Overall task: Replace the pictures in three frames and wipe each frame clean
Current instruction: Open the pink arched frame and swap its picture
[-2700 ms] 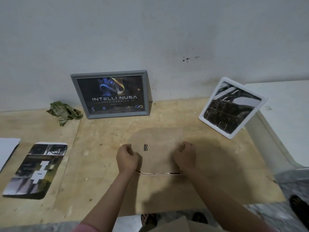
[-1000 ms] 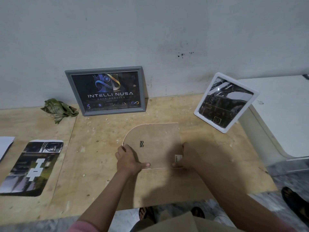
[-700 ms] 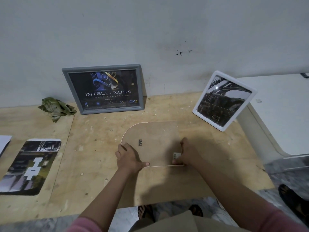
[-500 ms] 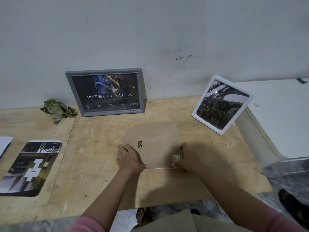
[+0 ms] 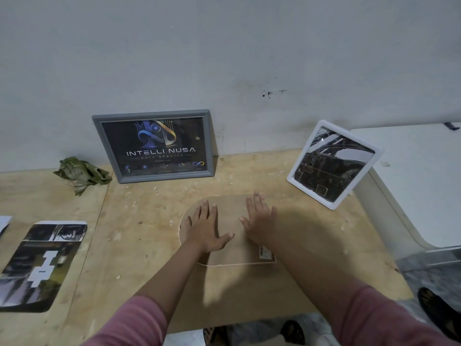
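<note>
The arched frame backing board lies face-down under both my palms, left hand and right hand flat, fingers straight. I'd press evenly outward so it seats flush in the frame. Half a second ago my fingers were curled at its near edge.

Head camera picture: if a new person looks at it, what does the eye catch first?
First come the two hands, left hand and right hand, pressed flat side by side on a brown backing board in the middle of the wooden table. Behind them a grey frame with a dark poster leans on the wall, and a white frame stands tilted at the right.
</note>
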`<state>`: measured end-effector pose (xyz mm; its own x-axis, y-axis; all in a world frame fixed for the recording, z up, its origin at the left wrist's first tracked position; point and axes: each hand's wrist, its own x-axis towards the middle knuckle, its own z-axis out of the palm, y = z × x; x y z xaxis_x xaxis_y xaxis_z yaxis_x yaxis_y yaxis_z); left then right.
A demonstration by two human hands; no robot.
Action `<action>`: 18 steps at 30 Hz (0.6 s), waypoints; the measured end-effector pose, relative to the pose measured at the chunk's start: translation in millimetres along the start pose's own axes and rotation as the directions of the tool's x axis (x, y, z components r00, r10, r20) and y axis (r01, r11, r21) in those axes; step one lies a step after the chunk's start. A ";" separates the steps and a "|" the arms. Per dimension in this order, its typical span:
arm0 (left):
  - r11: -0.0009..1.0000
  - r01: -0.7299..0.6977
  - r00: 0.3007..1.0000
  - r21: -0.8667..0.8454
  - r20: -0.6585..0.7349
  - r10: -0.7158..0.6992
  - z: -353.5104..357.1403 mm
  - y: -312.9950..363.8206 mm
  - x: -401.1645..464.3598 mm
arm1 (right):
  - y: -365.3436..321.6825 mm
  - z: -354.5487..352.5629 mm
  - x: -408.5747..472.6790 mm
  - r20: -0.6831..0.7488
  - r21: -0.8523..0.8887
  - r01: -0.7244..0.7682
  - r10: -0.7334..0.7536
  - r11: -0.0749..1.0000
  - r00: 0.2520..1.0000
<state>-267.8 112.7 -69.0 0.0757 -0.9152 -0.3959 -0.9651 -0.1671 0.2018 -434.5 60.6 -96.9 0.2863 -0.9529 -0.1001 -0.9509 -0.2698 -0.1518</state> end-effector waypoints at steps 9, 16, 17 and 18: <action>0.996 -0.076 0.996 0.051 -0.044 0.078 15.4 -15.1 16.8 | 8.6 26.0 0.9 -0.022 0.098 0.041 -0.039 0.994 0.999; 0.997 -0.068 0.991 0.028 -0.117 0.071 32.9 -15.3 6.9 | 9.5 27.3 -0.3 -0.007 0.127 0.036 -0.036 0.991 0.999; 0.997 -0.068 0.989 0.021 -0.130 0.071 34.6 -15.4 6.3 | 8.0 26.8 -1.7 0.005 0.114 0.016 -0.017 0.993 1.000; 0.997 -0.070 0.987 0.018 -0.143 0.072 36.1 -15.5 6.0 | 5.6 26.8 -3.1 0.011 0.104 0.005 -0.006 0.995 1.000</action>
<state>-261.4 123.0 -106.9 0.0415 -0.9678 -0.2483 -0.9722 -0.0964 0.2132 -437.6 65.7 -123.7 0.2938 -0.9496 -0.1098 -0.9320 -0.2590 -0.2536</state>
